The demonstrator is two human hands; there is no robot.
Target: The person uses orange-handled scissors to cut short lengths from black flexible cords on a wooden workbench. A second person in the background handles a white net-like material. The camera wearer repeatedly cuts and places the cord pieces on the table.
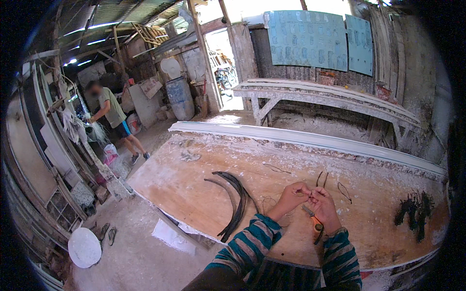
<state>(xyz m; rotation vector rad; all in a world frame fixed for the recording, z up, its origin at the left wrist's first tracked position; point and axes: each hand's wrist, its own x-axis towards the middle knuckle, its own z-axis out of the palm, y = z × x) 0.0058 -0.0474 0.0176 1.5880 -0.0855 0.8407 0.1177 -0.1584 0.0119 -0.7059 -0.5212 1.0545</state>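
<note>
While both hands work close over the near half of the dusty wooden desk, right of its middle, I watch the tips: the left hand pinches finger to thumb, and the right hand meets it in a matching pinch. Whatever is between them is too small to make out from here. Two thin dark strands show just beyond the fingertips, towards the far edge, though I can't tell whether they are held or simply lying there. With so small a grip, the piece could slip out if one pinch loosens while the other pulls. The orange-handled pliers sit by the right palm and wrist, pointing away from the near edge; whether they are tucked in the hand or resting on the wood I can't say, but a careless turn of the wrist could send them clattering or nip a finger. Left of the forearm, the curved black strips reach almost to the near edge, so a sweeping striped sleeve might drag them off. Towards the right end, the dark tangled bundle could snarl further if tugged hastily.
</note>
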